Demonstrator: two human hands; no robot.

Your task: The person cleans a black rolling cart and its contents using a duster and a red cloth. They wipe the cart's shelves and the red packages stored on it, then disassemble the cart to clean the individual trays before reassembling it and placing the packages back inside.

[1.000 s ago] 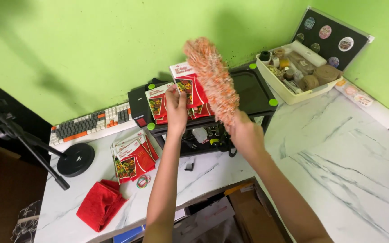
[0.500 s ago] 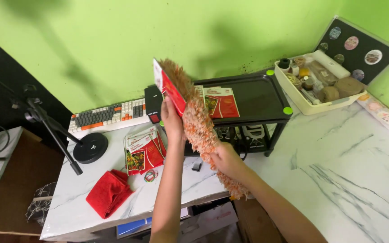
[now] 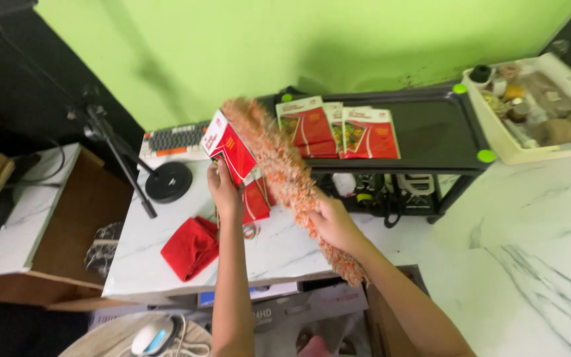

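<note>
I see my left hand point(image 3: 223, 188) raised over the white marble-patterned tabletop point(image 3: 279, 248), fingers clamped on the lower edge of a flat red-and-white cardboard packet point(image 3: 230, 147), which stands tilted above them. My right hand point(image 3: 333, 223) is wrapped shut around the shaft of a long, fluffy orange-and-white duster point(image 3: 285, 175), whose upper fibres lie against the packet's face. I judge the packet light, fairly stiff and slightly slick, best pinched at an edge; the duster soft and light, best gripped mid-shaft. More red packets point(image 3: 338, 129) lie on the black shelf unit point(image 3: 431, 125).
</note>
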